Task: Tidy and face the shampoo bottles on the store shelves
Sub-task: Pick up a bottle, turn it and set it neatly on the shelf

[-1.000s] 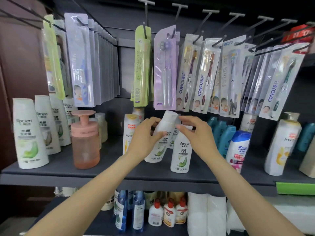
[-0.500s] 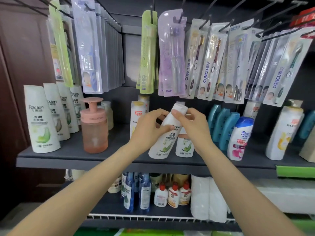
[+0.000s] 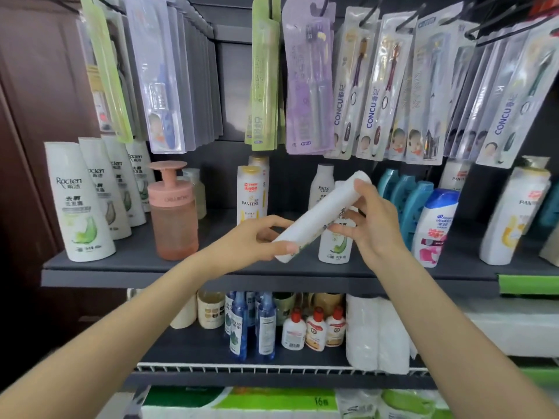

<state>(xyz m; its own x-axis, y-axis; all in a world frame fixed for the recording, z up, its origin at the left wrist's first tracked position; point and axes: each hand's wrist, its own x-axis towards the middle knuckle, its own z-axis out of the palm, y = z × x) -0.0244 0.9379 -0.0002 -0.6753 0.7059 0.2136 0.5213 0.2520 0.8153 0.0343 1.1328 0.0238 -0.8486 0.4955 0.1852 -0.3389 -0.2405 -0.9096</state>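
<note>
Both hands are holding a white shampoo bottle (image 3: pixel 317 216) tilted in the air: left hand (image 3: pixel 257 240) pinching its base, right hand (image 3: pixel 373 225) gripping near the cap, above the dark shelf (image 3: pixel 211 267), under hanging toothbrush packs (image 3: pixel 375 86).

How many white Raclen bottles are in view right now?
7: four in a row at the shelf's left end, one tilted in both hands, one standing behind it, one further back. More may be hidden.

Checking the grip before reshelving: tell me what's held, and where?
A white shampoo bottle, tilted; left hand grips its wide base, right hand its narrow end.
</note>
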